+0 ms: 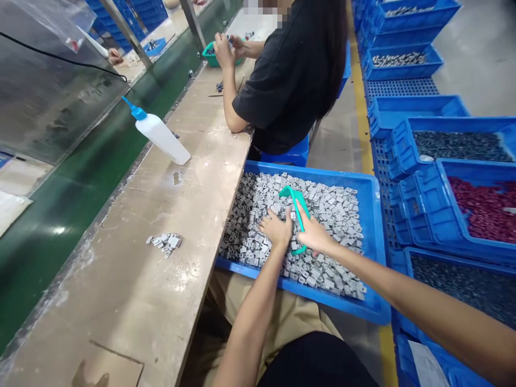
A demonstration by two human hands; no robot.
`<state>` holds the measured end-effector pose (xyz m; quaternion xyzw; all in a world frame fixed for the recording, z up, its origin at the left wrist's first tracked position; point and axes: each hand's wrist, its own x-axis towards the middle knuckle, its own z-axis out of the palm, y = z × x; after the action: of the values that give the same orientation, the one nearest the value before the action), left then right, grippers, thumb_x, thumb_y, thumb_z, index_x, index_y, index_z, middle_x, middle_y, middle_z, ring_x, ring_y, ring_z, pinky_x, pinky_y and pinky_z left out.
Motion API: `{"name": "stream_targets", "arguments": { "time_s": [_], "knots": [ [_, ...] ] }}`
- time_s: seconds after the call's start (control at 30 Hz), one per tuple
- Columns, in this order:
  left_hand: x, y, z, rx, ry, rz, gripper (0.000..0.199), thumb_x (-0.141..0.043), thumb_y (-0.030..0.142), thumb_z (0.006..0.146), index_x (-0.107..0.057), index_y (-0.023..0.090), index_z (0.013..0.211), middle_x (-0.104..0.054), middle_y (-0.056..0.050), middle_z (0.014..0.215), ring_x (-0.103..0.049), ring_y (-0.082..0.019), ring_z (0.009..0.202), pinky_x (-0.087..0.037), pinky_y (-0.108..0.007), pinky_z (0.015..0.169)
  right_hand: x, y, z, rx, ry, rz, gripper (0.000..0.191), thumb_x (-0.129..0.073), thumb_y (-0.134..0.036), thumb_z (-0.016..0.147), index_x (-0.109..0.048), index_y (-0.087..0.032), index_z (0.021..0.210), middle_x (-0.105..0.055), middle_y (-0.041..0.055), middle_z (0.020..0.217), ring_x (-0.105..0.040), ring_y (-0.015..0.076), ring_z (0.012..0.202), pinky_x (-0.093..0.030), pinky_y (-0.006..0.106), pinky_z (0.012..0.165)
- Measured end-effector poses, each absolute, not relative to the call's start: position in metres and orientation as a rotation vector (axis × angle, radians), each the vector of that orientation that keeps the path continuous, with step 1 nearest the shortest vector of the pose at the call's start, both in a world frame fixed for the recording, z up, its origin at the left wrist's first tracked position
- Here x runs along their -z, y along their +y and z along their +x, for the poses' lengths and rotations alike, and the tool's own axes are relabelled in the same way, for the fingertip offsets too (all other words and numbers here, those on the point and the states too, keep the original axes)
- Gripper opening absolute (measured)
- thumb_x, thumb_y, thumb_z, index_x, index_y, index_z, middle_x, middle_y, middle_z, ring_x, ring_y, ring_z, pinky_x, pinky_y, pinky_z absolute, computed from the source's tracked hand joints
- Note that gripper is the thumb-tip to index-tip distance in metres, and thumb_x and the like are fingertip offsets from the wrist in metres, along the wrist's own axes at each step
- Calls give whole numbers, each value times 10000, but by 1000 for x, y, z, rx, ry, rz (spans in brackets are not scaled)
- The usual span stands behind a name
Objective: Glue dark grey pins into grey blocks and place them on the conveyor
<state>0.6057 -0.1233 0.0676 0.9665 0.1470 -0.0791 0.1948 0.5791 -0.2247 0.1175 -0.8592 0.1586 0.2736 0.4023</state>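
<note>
A large blue bin (379,226) in front of me is filled with small light-grey plastic parts (330,209). Among these parts, a small green plastic tray (303,203) is tipped on its side, its open side towards my left hand. My right hand (312,232) grips the tray's right side. Just left of the tray, my left hand (277,228) lies on the parts with its fingers spread. Whether any parts sit under its palm is hidden.
On the workbench (133,290) at left are a small pile of grey parts (166,243) and a white squeeze bottle (163,138). A co-worker (296,75) sits ahead, handling something over a green tray (210,55). Blue bins (435,166) of coloured parts line the right side.
</note>
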Motion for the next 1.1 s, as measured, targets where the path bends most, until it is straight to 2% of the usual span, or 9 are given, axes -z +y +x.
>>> {"name": "stream_targets", "arguments": {
  "time_s": [0.07, 0.2, 0.3, 0.43, 0.6, 0.7, 0.9, 1.0, 1.1],
  "knots": [
    [-72, -145, 610, 198, 359, 2681, 700, -243, 567, 898, -393, 70, 1366, -529, -283, 1220, -492, -411, 1135, -360, -581, 933, -109, -231, 579, -653, 418, -2089, 1074, -521, -94, 638, 40, -377, 1510, -543, 142, 1192, -527, 100, 419, -455, 264, 359],
    [-81, -171, 598, 186, -4, 2593, 485, -312, 458, 918, -539, 208, 1267, -527, -179, 1282, -427, -368, 1220, -335, -553, 995, -88, -247, 557, -530, 455, -1891, 1130, -440, -55, 542, 101, -251, 1514, -626, 80, 1076, -604, 172, 579, -515, 290, 476],
    [-85, -169, 587, 235, -276, 2472, 376, -452, 377, 883, -598, 266, 1212, -584, -110, 1238, -468, -313, 1200, -315, -526, 1049, -71, -259, 543, -439, 456, -1773, 1091, -412, -76, 506, -33, -203, 1521, -631, 66, 1042, -607, 205, 745, -517, 281, 537],
    [-93, -136, 589, 236, -381, 2304, 368, -506, 380, 865, -597, 332, 1219, -496, -16, 1390, -419, -232, 1293, -308, -396, 1106, -53, -271, 543, -440, 444, -1629, 1002, -415, -116, 521, -196, -225, 1493, -600, 6, 853, -545, 172, 632, -464, 247, 495],
    [-92, -90, 584, 146, -10, 2207, 502, -271, 386, 951, -387, 224, 1412, -417, -72, 1472, -272, -240, 1404, -259, -426, 1146, -53, -266, 542, -465, 441, -1500, 855, -416, -171, 588, -340, -262, 1434, -534, -21, 716, -502, 162, 593, -431, 231, 503],
    [-87, -93, 571, 117, 120, 2121, 483, -259, 378, 952, -468, 220, 1358, -457, -74, 1449, -340, -238, 1375, -304, -433, 1130, -62, -263, 537, -477, 428, -1472, 845, -417, -197, 589, -352, -263, 1429, -537, -10, 702, -518, 183, 583, -449, 263, 513],
    [-97, -116, 553, 3, 241, 1915, 497, -296, 417, 941, -447, 227, 1375, -393, -59, 1494, -301, -197, 1394, -210, -411, 1174, -95, -278, 545, -512, 392, -1482, 917, -433, -182, 554, -315, -319, 1453, -651, 14, 877, -624, 253, 793, -515, 343, 643],
    [-119, -114, 538, -40, 306, 1809, 534, -252, 448, 948, -394, 214, 1407, -363, -64, 1510, -268, -187, 1407, -189, -397, 1179, -122, -281, 546, -583, 352, -1499, 877, -452, -191, 601, -325, -355, 1453, -689, 26, 1024, -630, 288, 962, -524, 362, 708],
    [-154, -106, 518, -110, 355, 1731, 552, -238, 481, 950, -392, 209, 1405, -370, -64, 1506, -297, -177, 1393, -214, -362, 1171, -142, -281, 541, -596, 341, -1552, 902, -473, -234, 639, -221, -312, 1501, -658, 55, 1178, -629, 318, 1038, -540, 401, 734]
  ]
}}
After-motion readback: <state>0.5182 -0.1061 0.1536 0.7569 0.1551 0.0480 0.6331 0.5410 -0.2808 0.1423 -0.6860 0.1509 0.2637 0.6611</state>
